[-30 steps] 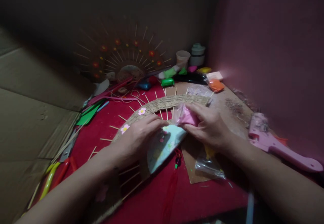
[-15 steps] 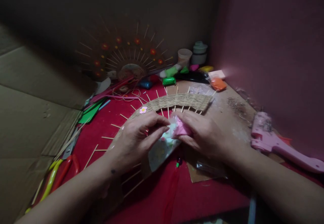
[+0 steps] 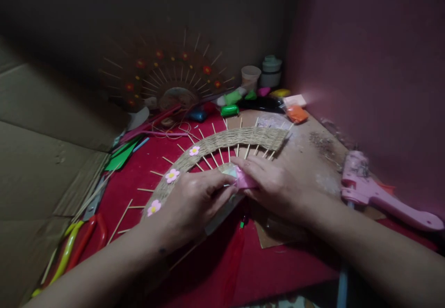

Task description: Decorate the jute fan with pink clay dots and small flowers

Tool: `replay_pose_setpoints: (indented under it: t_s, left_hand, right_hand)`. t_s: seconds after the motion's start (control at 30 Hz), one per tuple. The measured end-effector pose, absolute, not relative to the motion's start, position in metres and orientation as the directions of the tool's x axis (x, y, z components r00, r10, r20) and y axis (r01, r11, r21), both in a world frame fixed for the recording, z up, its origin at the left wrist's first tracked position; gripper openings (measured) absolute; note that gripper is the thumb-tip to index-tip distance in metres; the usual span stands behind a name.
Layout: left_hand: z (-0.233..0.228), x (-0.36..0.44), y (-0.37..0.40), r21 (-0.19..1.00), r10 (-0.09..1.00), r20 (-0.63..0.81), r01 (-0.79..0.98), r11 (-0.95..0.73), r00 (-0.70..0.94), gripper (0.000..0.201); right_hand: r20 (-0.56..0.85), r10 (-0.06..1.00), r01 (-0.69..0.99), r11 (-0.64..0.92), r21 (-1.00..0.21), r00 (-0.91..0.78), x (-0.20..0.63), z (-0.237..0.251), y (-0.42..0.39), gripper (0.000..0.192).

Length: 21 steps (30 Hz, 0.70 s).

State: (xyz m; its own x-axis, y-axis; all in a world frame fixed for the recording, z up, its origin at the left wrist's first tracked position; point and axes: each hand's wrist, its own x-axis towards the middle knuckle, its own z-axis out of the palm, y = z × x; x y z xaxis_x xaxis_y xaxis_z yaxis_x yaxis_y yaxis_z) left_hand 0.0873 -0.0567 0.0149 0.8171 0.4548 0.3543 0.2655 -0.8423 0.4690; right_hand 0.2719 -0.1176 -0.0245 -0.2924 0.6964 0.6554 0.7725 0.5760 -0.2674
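Note:
My right hand [image 3: 274, 182] is closed around a pink clay packet [image 3: 245, 179] in clear plastic. The thumb and fingers of my left hand [image 3: 198, 196] pinch the packet's plastic edge on its left side. Both hands are over a half-round fan of woven twine [image 3: 239, 136] with thin wooden sticks [image 3: 210, 161] poking out of it. Pink flowers with yellow centres sit on the weave, among them one flower [image 3: 172, 175] just left of my left hand. The fan's pale inner part is mostly hidden under my hands.
A pink glue gun [image 3: 378, 196] lies at the right. Red-and-yellow-handled scissors [image 3: 92, 229] lie at the left. A finished-looking fan with red flowers [image 3: 207, 70] leans at the back. Near it are an orange packet [image 3: 296, 113], a green packet [image 3: 230, 110] and a cup [image 3: 250, 76].
My hands have drawn closer together on the pink packet, and my left fingers now pinch right at its edge. More flowers on the weave show beside my left hand. The view shifted slightly.

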Motion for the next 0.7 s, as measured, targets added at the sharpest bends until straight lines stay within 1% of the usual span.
replay_pose_setpoints:
  t_s: [0.07, 0.1, 0.2, 0.23, 0.27, 0.33, 0.4, 0.47, 0.53, 0.6, 0.63, 0.7]
  left_hand:
    - [0.014, 0.087, -0.058, 0.499, 0.491, 0.284, 0.310, -0.809, 0.824, 0.012]
    - [0.013, 0.087, -0.058, 0.514, 0.501, 0.273, 0.316, -0.798, 0.822, 0.011]
    - [0.014, 0.087, -0.059, 0.555, 0.515, 0.305, 0.289, -0.780, 0.801, 0.011]
    - [0.016, 0.088, -0.059, 0.581, 0.528, 0.302, 0.286, -0.762, 0.794, 0.010]
    - [0.018, 0.088, -0.059, 0.621, 0.551, 0.269, 0.295, -0.726, 0.790, 0.010]
    - [0.024, 0.088, -0.059, 0.738, 0.601, 0.123, 0.331, -0.587, 0.790, 0.010]
    - [0.030, 0.088, -0.057, 0.855, 0.620, -0.048, 0.353, -0.379, 0.783, 0.010]
    - [0.035, 0.088, -0.054, 0.928, 0.626, -0.170, 0.337, -0.157, 0.761, 0.011]
    - [0.037, 0.087, -0.051, 0.957, 0.630, -0.258, 0.281, 0.065, 0.732, 0.014]
    - [0.037, 0.086, -0.047, 0.948, 0.620, -0.313, 0.195, 0.252, 0.719, 0.015]
    - [0.036, 0.085, -0.045, 0.938, 0.617, -0.321, 0.153, 0.311, 0.718, 0.015]
    - [0.034, 0.085, -0.042, 0.935, 0.635, -0.299, 0.088, 0.342, 0.712, 0.013]
  right_hand:
    - [0.662, 0.692, 0.767, 0.580, -0.273, -0.287, 0.271, -0.025, -0.118, 0.034]
    - [0.663, 0.692, 0.763, 0.583, -0.278, -0.287, 0.271, -0.026, -0.118, 0.034]
    - [0.654, 0.700, 0.753, 0.587, -0.299, -0.286, 0.270, -0.026, -0.118, 0.033]
    - [0.649, 0.705, 0.747, 0.588, -0.310, -0.286, 0.270, -0.026, -0.119, 0.033]
    - [0.645, 0.708, 0.737, 0.593, -0.324, -0.286, 0.270, -0.025, -0.119, 0.032]
    - [0.639, 0.713, 0.711, 0.607, -0.356, -0.289, 0.270, -0.022, -0.120, 0.030]
    - [0.630, 0.718, 0.689, 0.618, -0.379, -0.297, 0.270, -0.018, -0.122, 0.028]
    - [0.622, 0.727, 0.694, 0.608, -0.387, -0.290, 0.272, -0.014, -0.123, 0.028]
    - [0.620, 0.737, 0.717, 0.583, -0.381, -0.270, 0.274, -0.012, -0.122, 0.031]
    - [0.626, 0.739, 0.739, 0.562, -0.371, -0.248, 0.276, -0.011, -0.121, 0.032]
    - [0.630, 0.739, 0.747, 0.554, -0.367, -0.238, 0.277, -0.011, -0.120, 0.033]
    - [0.633, 0.739, 0.754, 0.546, -0.365, -0.229, 0.278, -0.012, -0.119, 0.032]
